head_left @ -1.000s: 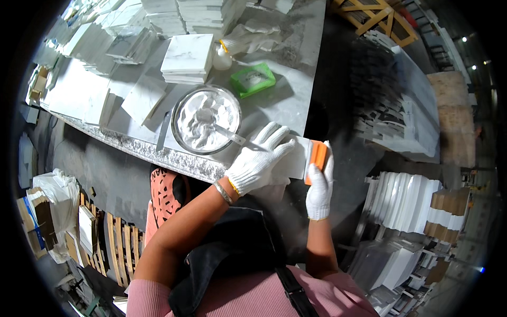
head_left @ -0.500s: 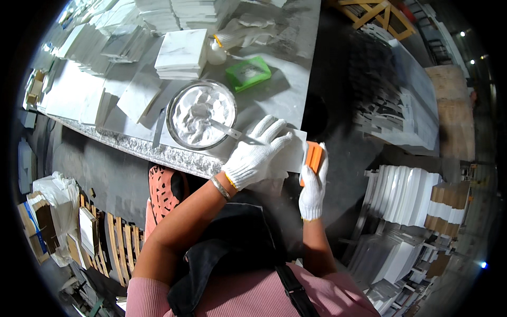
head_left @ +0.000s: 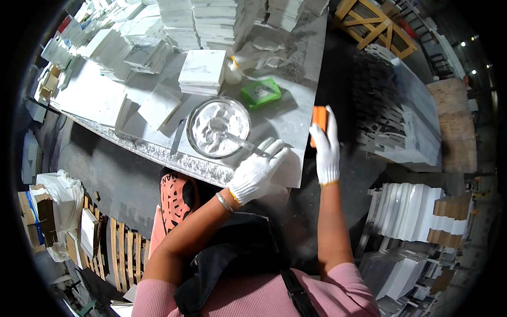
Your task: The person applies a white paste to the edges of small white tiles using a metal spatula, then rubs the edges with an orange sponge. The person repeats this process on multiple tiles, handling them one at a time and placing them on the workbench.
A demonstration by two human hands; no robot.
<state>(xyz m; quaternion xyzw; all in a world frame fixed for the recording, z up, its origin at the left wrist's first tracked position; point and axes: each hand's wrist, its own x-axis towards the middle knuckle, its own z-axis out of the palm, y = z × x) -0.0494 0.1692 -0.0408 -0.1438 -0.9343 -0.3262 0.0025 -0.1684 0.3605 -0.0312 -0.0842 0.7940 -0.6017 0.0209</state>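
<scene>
My left hand (head_left: pixel 259 171), in a white knitted glove, lies flat with fingers stretched over a white tile (head_left: pixel 292 162) at the table's near right corner. Just past the table's right edge, my gloved right hand (head_left: pixel 327 149) grips an orange block (head_left: pixel 319 117), upright against or close to the edge. Left of my left hand stands a glass bowl (head_left: pixel 191 138) of white paste, with a flat metal blade (head_left: pixel 240 141) sticking out toward my fingers. A second flat metal strip (head_left: pixel 178 137) lies left of the bowl.
Beyond the bowl are a green box (head_left: pixel 261 93), a small white bottle (head_left: pixel 233 74) and a stack of marble tiles (head_left: pixel 202 68). More tile stacks (head_left: pixel 222 26) fill the table's back. Rightward across the aisle stands a pallet of stone pieces (head_left: pixel 412 121); wrapped white stacks (head_left: pixel 406 211) are nearer.
My right hand has moved forward along the table's right side with the orange block. My left hand stays flat on the tile, and the whole view has shifted slightly.
</scene>
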